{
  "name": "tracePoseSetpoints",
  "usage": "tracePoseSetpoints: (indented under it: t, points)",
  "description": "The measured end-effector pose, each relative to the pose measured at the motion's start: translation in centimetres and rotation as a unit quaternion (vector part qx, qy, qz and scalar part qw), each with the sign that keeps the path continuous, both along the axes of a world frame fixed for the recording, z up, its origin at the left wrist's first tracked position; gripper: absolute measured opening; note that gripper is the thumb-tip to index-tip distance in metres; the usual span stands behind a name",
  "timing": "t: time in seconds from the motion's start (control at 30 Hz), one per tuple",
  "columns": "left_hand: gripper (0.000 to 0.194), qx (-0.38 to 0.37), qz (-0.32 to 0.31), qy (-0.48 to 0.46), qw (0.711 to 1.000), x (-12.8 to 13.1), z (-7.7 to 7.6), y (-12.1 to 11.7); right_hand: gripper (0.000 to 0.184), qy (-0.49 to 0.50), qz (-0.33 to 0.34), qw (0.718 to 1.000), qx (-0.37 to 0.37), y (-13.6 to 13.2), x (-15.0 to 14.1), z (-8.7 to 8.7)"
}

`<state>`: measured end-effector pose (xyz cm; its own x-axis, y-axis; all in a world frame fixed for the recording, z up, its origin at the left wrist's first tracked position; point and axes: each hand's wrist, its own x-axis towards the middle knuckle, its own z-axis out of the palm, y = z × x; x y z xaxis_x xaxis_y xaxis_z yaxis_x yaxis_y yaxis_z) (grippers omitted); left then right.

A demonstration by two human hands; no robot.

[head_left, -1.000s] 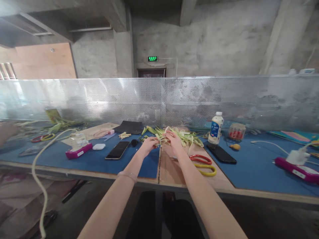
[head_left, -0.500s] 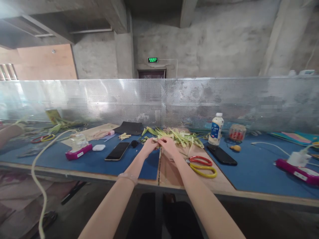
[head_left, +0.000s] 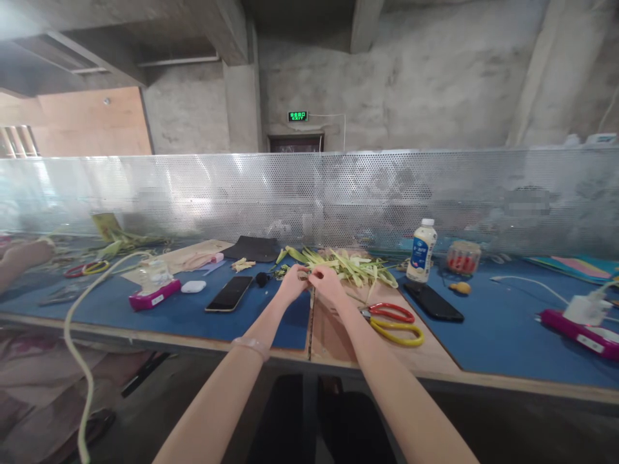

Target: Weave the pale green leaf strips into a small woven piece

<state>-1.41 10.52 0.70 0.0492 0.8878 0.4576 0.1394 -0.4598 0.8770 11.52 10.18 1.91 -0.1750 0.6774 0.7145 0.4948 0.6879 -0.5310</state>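
Note:
Both my hands meet over the seam of the blue table point(head_left: 184, 312). My left hand point(head_left: 291, 283) and my right hand point(head_left: 327, 284) are closed, pinching a small piece of pale green leaf strip point(head_left: 308, 274) between their fingertips. Just behind them lies a loose pile of green and yellow leaf strips point(head_left: 349, 265). Scissors with red and yellow handles point(head_left: 393, 321) lie on the brown board to the right of my right wrist.
A black phone point(head_left: 229, 293) lies left of my hands and another phone point(head_left: 434, 301) to the right. A white bottle point(head_left: 421, 250) stands behind it. A perforated metal screen point(head_left: 193, 190) closes off the table's far side. Another person's hand point(head_left: 24, 254) rests at far left.
My hands have drawn a little nearer to me and closer together, still pinching the leaf strip. The view has shifted slightly.

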Motion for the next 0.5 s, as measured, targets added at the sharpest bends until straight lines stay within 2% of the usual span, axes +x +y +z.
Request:
tracePoseSetpoints:
  t: [0.2,0.5]
  points:
    - [0.034,0.018,-0.028,0.005,0.999,-0.06,-0.24,0.15,0.016,0.02,0.008,1.0,-0.012,0.46,-0.04,-0.38]
    - [0.056,0.025,-0.072,-0.013,0.997,0.15,-0.15,-0.04,0.018,0.036,0.018,0.998,-0.052,0.56,-0.06,-0.41]
